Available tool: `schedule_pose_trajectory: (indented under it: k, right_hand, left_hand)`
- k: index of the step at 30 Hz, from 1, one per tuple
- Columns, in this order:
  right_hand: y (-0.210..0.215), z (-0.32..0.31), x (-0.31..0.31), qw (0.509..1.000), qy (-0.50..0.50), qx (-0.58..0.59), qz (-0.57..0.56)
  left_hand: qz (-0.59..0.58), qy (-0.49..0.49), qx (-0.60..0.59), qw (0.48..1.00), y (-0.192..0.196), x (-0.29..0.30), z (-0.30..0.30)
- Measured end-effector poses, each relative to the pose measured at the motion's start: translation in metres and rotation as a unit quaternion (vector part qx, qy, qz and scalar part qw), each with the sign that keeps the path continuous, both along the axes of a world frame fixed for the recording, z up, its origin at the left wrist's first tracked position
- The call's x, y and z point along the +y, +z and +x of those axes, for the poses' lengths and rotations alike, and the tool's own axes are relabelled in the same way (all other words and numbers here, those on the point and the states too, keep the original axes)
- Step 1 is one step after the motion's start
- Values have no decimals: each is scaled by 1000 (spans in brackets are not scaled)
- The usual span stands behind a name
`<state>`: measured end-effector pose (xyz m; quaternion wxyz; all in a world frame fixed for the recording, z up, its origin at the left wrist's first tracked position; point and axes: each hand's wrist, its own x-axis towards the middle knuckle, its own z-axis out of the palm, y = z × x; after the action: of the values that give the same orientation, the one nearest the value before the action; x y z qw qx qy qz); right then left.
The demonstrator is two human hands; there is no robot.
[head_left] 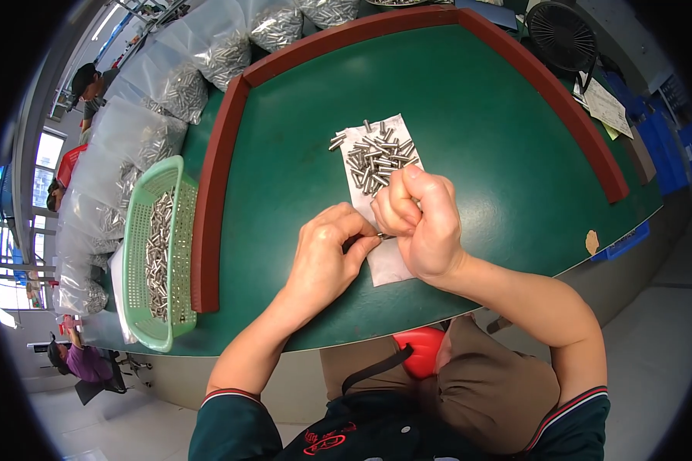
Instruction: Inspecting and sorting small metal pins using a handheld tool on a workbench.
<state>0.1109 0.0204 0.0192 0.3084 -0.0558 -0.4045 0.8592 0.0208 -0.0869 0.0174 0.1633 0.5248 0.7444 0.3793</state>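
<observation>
A heap of small silver metal pins [377,161] lies on a whitish paper strip [390,265], a few of them spilling past its left edge. My left hand [319,250] is closed in a pinch just below the heap. Its thumb and forefinger meet at a small metal pin [382,237], mostly covered by the fingers. Right beside it, my right hand [427,223] is curled into a fist over the strip, close to the left fingertips. What its fingers hold, if anything, is hidden.
Dark red rails [215,200] border the green tabletop [300,115]. Left of them stands a light green basket [134,269] of metal pins. Clear bags [184,88] of metal parts line the far left. A black fan [561,38] sits at the back right. Other people are at far left.
</observation>
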Motion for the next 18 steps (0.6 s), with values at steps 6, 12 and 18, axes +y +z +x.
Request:
schedule_pose_trajectory:
  k: [6,12,18]
  right_hand:
    - [-3,0,0,1000,-10,-9,3]
    - [-5,1,2,1000,12,-5,-17]
    - [-5,1,3,999,23,-5,-32]
  left_hand:
    - [-3,-2,11,1000,5,-2,0]
    - [0,18,-462,887,7,-7,-18]
    - [4,12,-599,801,4,-9,-29]
